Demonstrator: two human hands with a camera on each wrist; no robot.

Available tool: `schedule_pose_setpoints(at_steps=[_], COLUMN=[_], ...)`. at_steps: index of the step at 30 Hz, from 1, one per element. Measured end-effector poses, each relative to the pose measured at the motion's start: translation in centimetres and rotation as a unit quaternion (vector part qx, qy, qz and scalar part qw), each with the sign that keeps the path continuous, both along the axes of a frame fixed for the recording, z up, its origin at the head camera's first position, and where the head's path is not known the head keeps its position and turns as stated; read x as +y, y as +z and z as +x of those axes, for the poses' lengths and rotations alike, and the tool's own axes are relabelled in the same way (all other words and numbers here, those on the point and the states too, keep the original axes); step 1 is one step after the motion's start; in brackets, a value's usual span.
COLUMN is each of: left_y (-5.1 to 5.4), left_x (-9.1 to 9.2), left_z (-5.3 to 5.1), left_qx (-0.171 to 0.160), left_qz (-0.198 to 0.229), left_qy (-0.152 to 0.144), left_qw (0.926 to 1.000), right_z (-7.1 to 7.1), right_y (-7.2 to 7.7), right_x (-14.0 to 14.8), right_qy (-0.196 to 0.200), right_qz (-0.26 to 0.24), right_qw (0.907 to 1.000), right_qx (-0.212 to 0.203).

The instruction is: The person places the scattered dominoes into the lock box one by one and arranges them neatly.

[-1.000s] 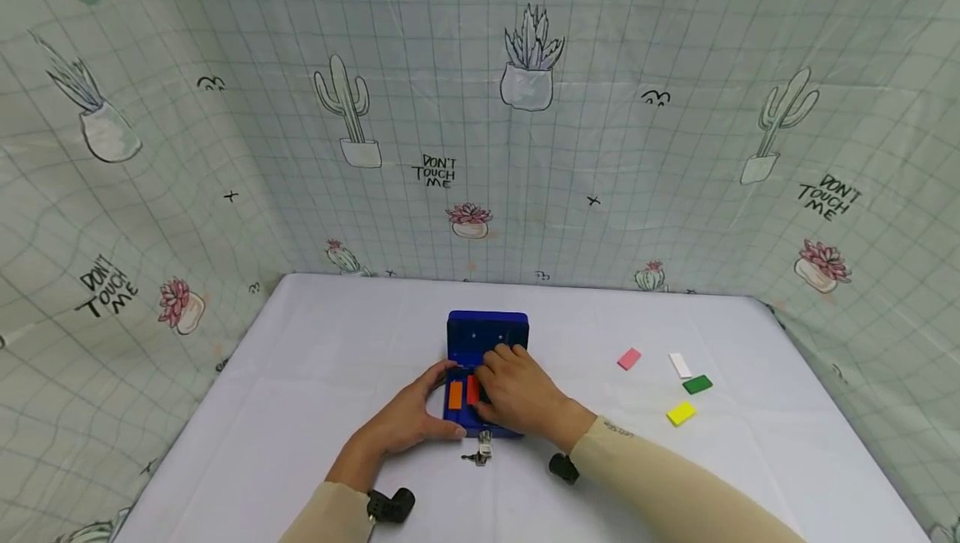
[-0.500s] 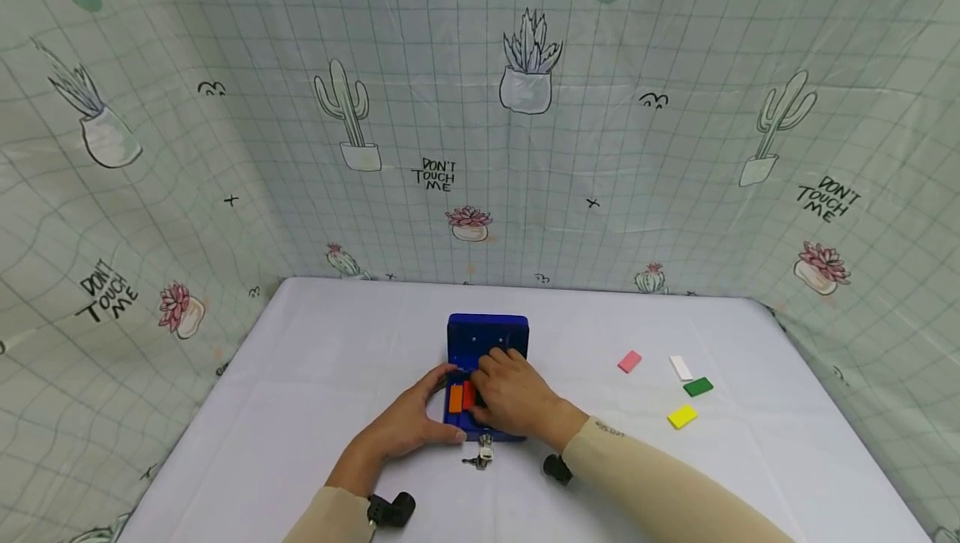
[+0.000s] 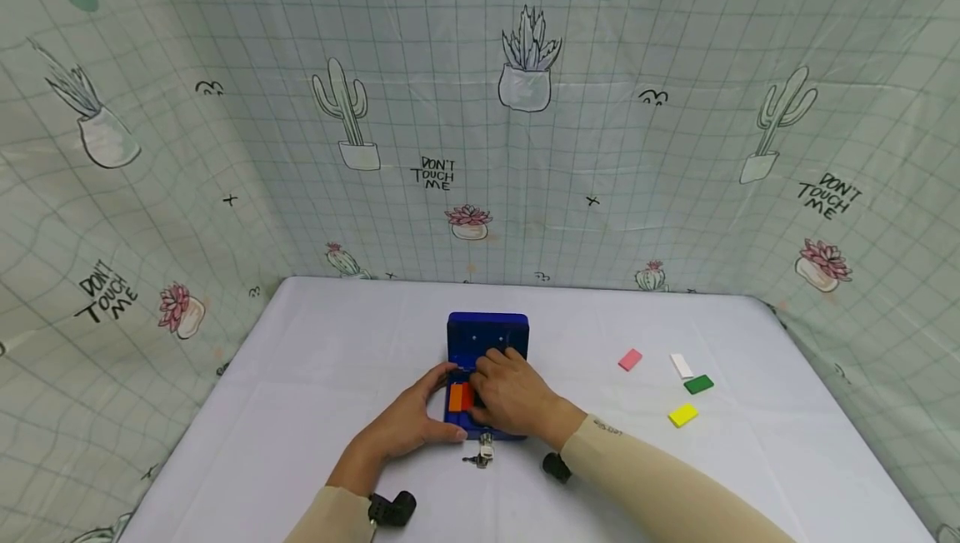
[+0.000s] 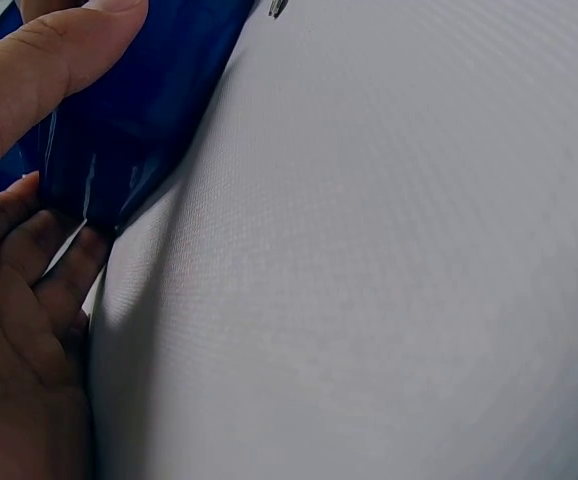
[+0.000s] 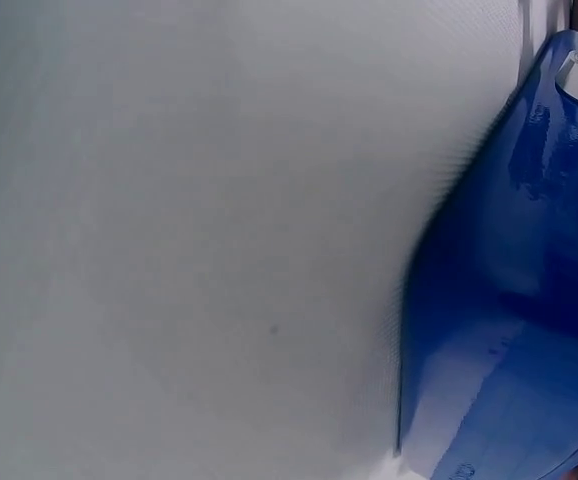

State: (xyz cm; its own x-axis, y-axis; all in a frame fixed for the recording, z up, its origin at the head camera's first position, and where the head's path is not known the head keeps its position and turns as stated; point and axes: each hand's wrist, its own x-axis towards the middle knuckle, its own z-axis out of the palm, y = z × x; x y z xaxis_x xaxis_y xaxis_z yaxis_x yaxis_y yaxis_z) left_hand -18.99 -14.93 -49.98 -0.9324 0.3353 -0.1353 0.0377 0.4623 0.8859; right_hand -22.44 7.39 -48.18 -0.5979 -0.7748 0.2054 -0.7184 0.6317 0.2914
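Note:
A small blue cash box [image 3: 487, 328] stands on the table with its lid raised. My left hand [image 3: 407, 420] holds the box at its left side, thumb at the front corner and fingers toward the back; in the left wrist view the fingers reach around the blue wall [image 4: 139, 110]. Inside lies an orange block [image 3: 455, 397], with a red block [image 3: 468, 396] right beside it. My right hand [image 3: 513, 393] reaches into the box and holds the red block, its fingertips partly hidden. The right wrist view shows the box's blue outside [image 5: 529, 280] but not the grip.
Keys [image 3: 477, 461] hang from the lock [image 3: 486, 440] at the box's front. To the right on the white table [image 3: 337, 343] lie a pink block [image 3: 630, 360], a white block [image 3: 681, 366], a green block [image 3: 699, 385] and a yellow block [image 3: 683, 415].
The right hand has shifted slightly left inside the box, bringing the red block up against the orange one. The left hand has stayed on the box.

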Motion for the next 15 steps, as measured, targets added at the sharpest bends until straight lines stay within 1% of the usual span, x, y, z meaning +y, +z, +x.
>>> schedule_pose_setpoints(at_steps=[6,15], left_y=[0.03,0.04], left_x=[-0.01,0.06], left_z=[-0.14,0.0], left_qx=[0.002,0.005], left_qz=[0.001,0.0], left_qy=[-0.001,-0.001], left_qw=[1.0,1.0], right_z=[-0.05,-0.05], right_y=[0.13,-0.06], right_x=[-0.06,-0.04], right_qy=[-0.005,-0.002], right_qz=[0.002,0.006], right_qw=[1.0,0.9999], right_qx=[-0.006,-0.008])
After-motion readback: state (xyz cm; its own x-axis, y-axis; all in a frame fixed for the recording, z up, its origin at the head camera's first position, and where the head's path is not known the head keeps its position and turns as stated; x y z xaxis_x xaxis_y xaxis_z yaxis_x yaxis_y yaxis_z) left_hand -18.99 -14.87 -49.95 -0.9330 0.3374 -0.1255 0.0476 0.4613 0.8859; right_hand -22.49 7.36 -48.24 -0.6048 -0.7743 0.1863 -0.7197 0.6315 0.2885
